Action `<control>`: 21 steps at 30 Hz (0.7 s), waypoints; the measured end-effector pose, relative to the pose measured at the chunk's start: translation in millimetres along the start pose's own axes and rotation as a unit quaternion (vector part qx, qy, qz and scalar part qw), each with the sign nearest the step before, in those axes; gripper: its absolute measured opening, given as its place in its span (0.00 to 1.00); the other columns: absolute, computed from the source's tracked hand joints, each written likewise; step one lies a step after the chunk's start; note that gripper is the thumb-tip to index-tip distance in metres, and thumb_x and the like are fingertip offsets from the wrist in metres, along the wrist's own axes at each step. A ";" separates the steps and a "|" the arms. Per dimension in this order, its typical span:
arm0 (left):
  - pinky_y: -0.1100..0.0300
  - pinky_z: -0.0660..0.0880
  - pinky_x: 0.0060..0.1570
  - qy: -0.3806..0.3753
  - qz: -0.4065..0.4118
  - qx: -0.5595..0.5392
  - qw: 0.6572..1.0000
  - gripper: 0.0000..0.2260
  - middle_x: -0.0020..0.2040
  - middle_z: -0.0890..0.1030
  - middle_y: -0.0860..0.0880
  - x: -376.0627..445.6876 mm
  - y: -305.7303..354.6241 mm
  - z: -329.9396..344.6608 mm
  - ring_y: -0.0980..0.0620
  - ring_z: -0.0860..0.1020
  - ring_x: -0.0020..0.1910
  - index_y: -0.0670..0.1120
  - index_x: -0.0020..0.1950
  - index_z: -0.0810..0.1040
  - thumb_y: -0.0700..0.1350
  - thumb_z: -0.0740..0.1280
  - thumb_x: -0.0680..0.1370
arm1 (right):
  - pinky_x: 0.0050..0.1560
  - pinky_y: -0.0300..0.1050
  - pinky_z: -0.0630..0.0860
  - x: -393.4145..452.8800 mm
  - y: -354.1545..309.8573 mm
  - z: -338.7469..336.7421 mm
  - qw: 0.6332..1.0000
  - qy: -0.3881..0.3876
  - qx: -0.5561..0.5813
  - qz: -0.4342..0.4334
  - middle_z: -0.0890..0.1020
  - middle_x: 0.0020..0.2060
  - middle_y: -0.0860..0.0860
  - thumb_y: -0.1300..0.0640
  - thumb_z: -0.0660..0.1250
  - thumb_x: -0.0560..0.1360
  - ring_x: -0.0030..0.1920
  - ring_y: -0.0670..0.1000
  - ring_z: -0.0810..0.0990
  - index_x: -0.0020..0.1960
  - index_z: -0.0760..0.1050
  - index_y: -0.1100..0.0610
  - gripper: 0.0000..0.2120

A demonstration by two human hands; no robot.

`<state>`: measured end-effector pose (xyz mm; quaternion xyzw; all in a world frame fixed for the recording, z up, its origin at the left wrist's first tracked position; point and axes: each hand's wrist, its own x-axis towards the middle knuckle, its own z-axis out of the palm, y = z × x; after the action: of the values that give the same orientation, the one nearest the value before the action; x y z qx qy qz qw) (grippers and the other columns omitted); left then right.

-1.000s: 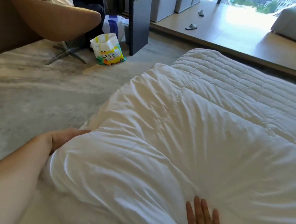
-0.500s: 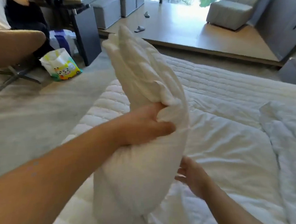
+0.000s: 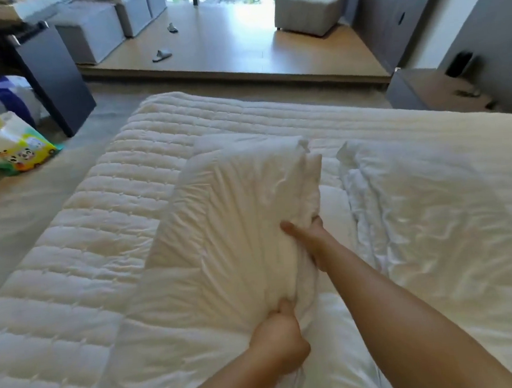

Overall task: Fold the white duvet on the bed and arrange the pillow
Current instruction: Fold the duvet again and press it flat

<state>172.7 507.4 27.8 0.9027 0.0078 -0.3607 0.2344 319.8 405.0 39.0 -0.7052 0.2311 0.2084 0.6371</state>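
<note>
The white duvet is bunched into a thick folded slab, lifted and tilted over the middle of the quilted mattress. My left hand grips its near lower corner in a fist. My right hand clasps its right edge higher up, thumb on top. More of the white duvet lies crumpled flat on the right half of the bed. I cannot pick out a pillow.
A colourful plastic bag sits on the carpet left of the bed, beside a dark desk panel. Beyond the foot of the bed is a raised wooden floor with slippers, grey ottomans and a grey armchair.
The duvet bundle has swung from standing upright at the left to leaning over the bed's middle. My left hand dropped to its near corner; my right hand rose to its right edge.
</note>
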 end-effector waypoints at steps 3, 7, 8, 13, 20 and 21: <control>0.54 0.74 0.49 -0.008 -0.012 -0.024 1.000 0.27 0.54 0.78 0.42 4.2 -3.5 -4.3 0.40 0.79 0.52 0.42 0.70 0.59 0.46 0.64 0.75 | 0.60 0.58 0.76 22.3 5.1 3.4 0.999 0.045 0.002 -0.016 0.74 0.63 0.57 0.58 0.72 0.69 0.59 0.59 0.76 0.71 0.58 0.58 0.36; 0.55 0.75 0.46 0.044 0.032 -0.061 0.997 0.21 0.54 0.77 0.43 -1.0 5.6 -19.6 0.41 0.79 0.49 0.46 0.66 0.62 0.46 0.65 0.75 | 0.49 0.47 0.79 19.5 -23.7 10.3 0.993 0.058 0.054 -0.082 0.81 0.48 0.54 0.65 0.63 0.70 0.45 0.53 0.80 0.61 0.73 0.60 0.19; 0.54 0.74 0.48 0.082 0.052 -0.046 0.994 0.21 0.57 0.77 0.43 -2.4 11.6 -21.6 0.40 0.79 0.53 0.47 0.66 0.62 0.47 0.65 0.76 | 0.48 0.47 0.78 17.2 -33.6 6.5 0.989 0.054 0.079 -0.112 0.81 0.47 0.54 0.65 0.62 0.71 0.45 0.53 0.80 0.59 0.74 0.60 0.17; 0.56 0.73 0.28 0.167 0.117 0.126 0.971 0.21 0.44 0.79 0.50 0.4 37.1 1.7 0.46 0.83 0.36 0.51 0.54 0.69 0.52 0.72 0.65 | 0.46 0.50 0.79 33.2 -8.9 -55.3 0.975 0.136 0.105 -0.143 0.82 0.48 0.55 0.64 0.61 0.70 0.47 0.56 0.81 0.52 0.76 0.54 0.13; 0.46 0.74 0.43 0.102 0.121 0.148 0.976 0.26 0.61 0.75 0.39 35.0 46.6 60.3 0.34 0.80 0.52 0.45 0.72 0.60 0.53 0.59 0.78 | 0.48 0.45 0.75 67.5 16.0 -77.3 0.986 0.165 -0.022 -0.024 0.79 0.56 0.55 0.67 0.62 0.65 0.52 0.56 0.78 0.66 0.70 0.58 0.29; 0.46 0.75 0.44 0.120 0.127 0.142 0.974 0.26 0.61 0.75 0.40 36.2 47.1 56.7 0.34 0.80 0.52 0.45 0.72 0.60 0.56 0.58 0.79 | 0.47 0.45 0.76 69.0 4.1 -76.6 0.983 0.175 -0.029 -0.044 0.80 0.53 0.54 0.67 0.62 0.66 0.50 0.55 0.78 0.64 0.71 0.58 0.26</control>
<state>171.4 435.6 -11.9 0.9570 -0.1302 -0.2147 0.1453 373.0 324.3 2.8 -0.7582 0.3020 0.0600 0.5748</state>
